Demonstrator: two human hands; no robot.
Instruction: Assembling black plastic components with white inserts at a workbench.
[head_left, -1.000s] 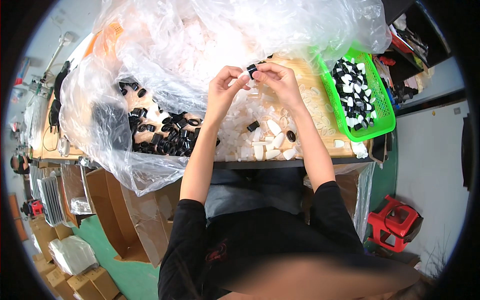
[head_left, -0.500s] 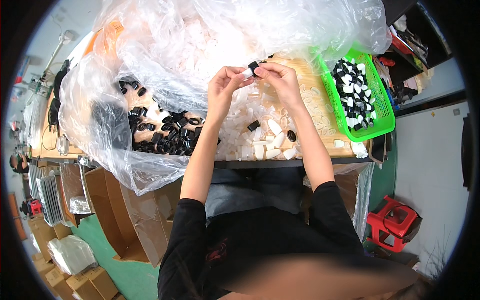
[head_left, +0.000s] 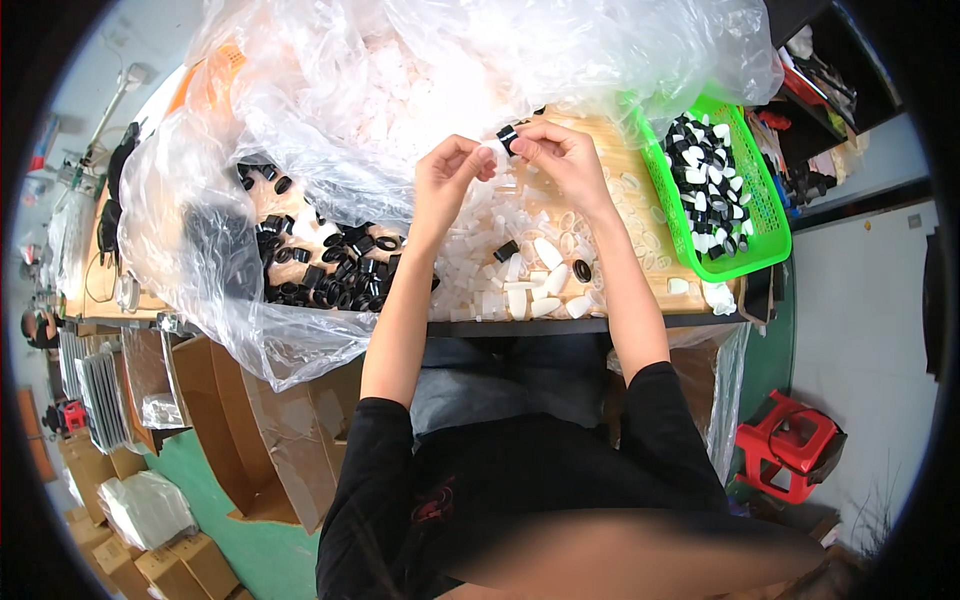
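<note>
Grip of the right hand [head_left: 565, 162] pinches a black cylindrical cap [head_left: 507, 138] over the far middle of the tabletop [head_left: 628, 152], the left hand [head_left: 450, 172] closing its fingertips [head_left: 486, 157] on a small whitish piece [head_left: 494, 146] beside it, between black rings [head_left: 345, 280] at left and a green basket [head_left: 745, 267] at right.

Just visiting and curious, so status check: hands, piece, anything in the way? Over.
Right hand pinching black piece. Left hand close beside it, grip unclear. Loose white pieces nearer body, plastic sheeting beyond; neither blocking hands.
</note>
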